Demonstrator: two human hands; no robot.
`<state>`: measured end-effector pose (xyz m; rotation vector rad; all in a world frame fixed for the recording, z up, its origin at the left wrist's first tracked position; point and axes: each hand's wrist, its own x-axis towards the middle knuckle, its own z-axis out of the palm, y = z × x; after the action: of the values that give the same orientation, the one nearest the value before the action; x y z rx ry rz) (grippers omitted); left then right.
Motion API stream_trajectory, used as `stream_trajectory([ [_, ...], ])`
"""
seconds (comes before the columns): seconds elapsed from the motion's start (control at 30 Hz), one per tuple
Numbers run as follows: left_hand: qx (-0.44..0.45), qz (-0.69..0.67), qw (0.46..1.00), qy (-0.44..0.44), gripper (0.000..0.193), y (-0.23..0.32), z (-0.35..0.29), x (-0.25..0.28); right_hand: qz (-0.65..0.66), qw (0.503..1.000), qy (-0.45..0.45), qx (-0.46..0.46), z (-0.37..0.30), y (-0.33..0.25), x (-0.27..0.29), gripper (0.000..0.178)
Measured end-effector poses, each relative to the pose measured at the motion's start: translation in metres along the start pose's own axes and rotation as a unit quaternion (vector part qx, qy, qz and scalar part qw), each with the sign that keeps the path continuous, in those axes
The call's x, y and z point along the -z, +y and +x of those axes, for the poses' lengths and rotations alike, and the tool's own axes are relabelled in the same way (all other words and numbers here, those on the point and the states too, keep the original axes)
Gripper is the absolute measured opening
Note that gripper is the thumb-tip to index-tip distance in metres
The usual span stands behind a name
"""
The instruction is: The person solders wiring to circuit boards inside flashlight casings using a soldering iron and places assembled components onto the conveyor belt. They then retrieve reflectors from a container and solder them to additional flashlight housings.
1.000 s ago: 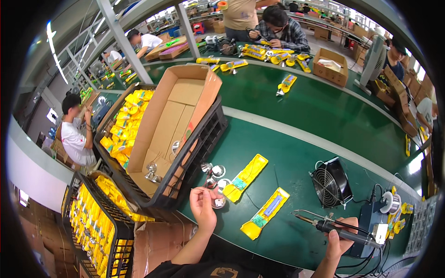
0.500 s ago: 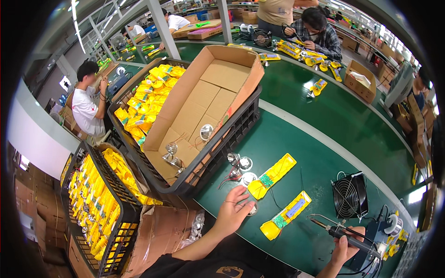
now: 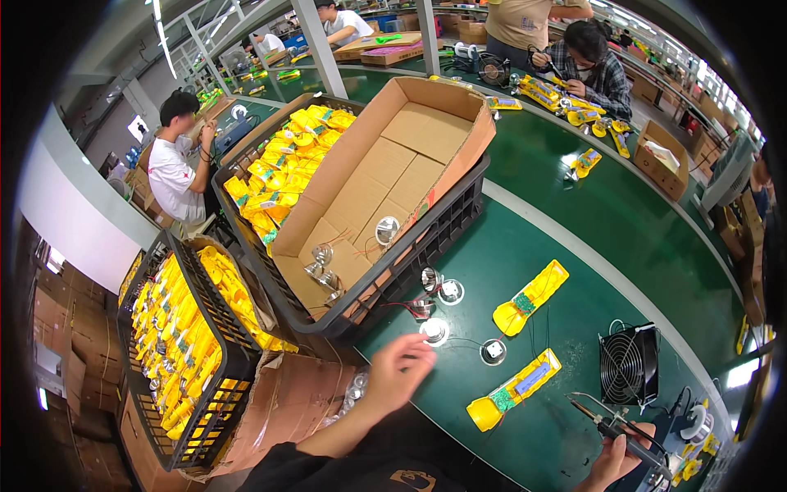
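Observation:
My left hand (image 3: 400,371) is held over the near edge of the green bench with its fingers loosely bent. Nothing shows in its grasp. Just beyond its fingertips lies a round silver lamp reflector (image 3: 435,331). Another lamp reflector (image 3: 493,352) sits face down between two yellow flashlight housings. The farther housing (image 3: 533,297) and the nearer housing (image 3: 515,390) each carry a small green circuit board and thin wires. At the right, my right hand (image 3: 616,461) grips a soldering iron (image 3: 608,426), its tip pointing left toward the nearer housing.
A black fan (image 3: 629,366) stands at the right, with a solder spool (image 3: 697,428) nearby. A cardboard box (image 3: 385,156) with loose reflectors rests on a black crate of yellow housings. Another full crate (image 3: 176,353) is at left. Co-workers sit along the green belt (image 3: 607,205).
My left hand has let go of a reflector, now lying between the housings, and moved left. The farther housing has shifted away to the right. The view has turned slightly; the soldering iron stays in my right hand.

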<state>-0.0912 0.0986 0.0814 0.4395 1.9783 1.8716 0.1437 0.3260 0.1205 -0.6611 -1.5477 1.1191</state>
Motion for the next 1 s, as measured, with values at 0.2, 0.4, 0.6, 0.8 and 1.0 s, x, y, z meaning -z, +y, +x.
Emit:
stream_trajectory([
  [0.2, -0.001, 0.157, 0.980, 0.122, 0.013, 0.008, 0.012, 0.040, -0.019, 0.999, -0.033, 0.002, -0.002, 0.012, 0.006, 0.039],
  [0.4, 0.138, -0.107, 0.980, 0.091, 0.025, -0.007, 0.039, 0.020, -0.024, 0.998, -0.059, -0.026, -0.007, 0.011, 0.008, 0.039],
  [0.6, 0.156, -0.349, 0.910, 0.162, 0.020, -0.009, 0.050, 0.006, -0.023, 0.998, -0.038, 0.044, -0.004, 0.004, 0.008, 0.025],
  [0.8, 0.140, -0.346, 0.904, 0.208, 0.015, 0.001, 0.059, -0.004, 0.006, 1.000, -0.021, 0.007, -0.006, 0.007, 0.014, 0.027],
  [1.0, -0.074, -0.050, 0.974, 0.209, 0.008, 0.010, 0.059, -0.018, 0.013, 1.000, 0.001, 0.009, -0.005, 0.010, 0.016, 0.030],
])
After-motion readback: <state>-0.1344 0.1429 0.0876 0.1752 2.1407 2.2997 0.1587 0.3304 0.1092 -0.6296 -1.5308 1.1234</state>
